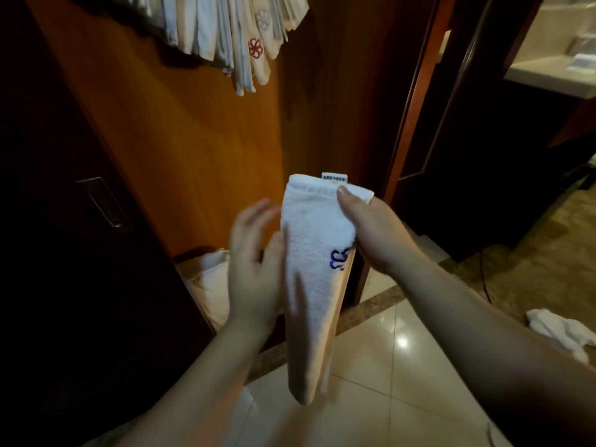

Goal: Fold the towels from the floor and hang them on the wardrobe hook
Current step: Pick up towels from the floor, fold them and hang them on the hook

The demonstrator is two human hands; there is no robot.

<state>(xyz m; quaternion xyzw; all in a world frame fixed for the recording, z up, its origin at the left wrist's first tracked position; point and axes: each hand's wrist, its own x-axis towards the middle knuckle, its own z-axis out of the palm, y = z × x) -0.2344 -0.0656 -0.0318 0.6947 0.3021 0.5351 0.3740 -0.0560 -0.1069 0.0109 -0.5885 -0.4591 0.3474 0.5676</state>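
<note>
1 towel [314, 253] between 2 hands

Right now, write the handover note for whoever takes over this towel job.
Right hand: pinches the top edge of the folded white towel, which hangs down.
Left hand: open, blurred, against the towel's left side.
Hanging towels: a bunch already up on the wardrobe at top.
Done: this towel looks folded into a narrow strip.
Left: hang it with the others; a crumpled towel lies on the floor at right, and more white cloth sits low by the wardrobe.
</note>
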